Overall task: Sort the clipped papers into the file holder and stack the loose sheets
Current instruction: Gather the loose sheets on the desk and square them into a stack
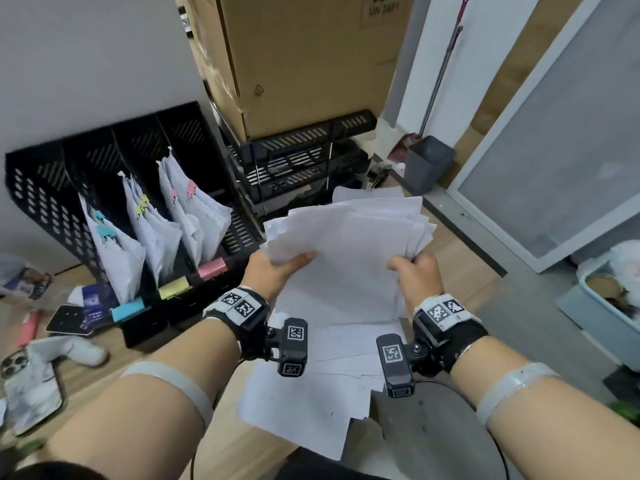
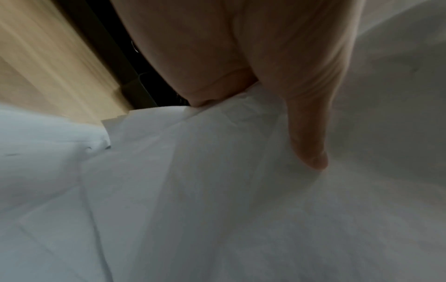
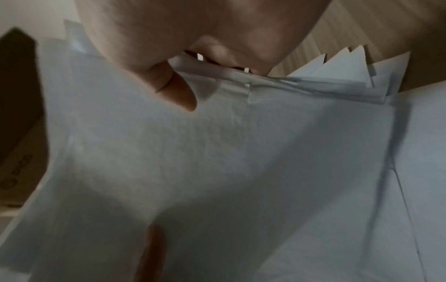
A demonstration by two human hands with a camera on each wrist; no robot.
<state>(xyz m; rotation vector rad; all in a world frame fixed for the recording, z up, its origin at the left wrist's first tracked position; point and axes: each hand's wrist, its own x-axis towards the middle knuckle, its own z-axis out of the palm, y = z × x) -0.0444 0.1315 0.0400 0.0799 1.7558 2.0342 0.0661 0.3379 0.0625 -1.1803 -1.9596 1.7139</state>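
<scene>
The left hand (image 1: 277,268) and right hand (image 1: 417,268) each pinch a near corner of a bundle of loose sheets (image 1: 346,244), held above more sheets (image 1: 304,403) on the floor, its long side running left to right. The file holder (image 1: 114,174) stands at far left, clipped papers (image 1: 152,223) leaning in three slots.
</scene>
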